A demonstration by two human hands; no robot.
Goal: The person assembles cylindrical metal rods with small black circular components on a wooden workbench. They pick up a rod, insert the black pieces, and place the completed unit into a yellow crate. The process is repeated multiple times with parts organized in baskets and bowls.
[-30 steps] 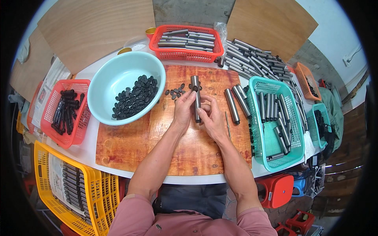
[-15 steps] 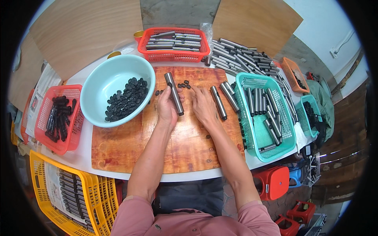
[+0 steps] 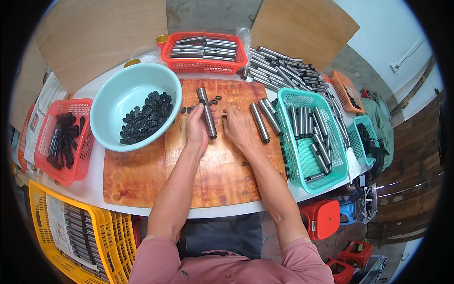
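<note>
Clamping 1 metal tube mid-frame, the left hand is perhaps risking a drop if its grip loosens; the right hand is sitting apart, its hold unclear.

Well behind the bare fingers: a dusty-pink, short-sleeved fabric shirt with a small dark chest emblem. Between shirt and fingers, dark fabric trousers.

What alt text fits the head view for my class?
A left hand holds a metal tube over a board, the right hand nearby. A blue bowl of black pieces stands left, a green basket of tubes right.
</note>
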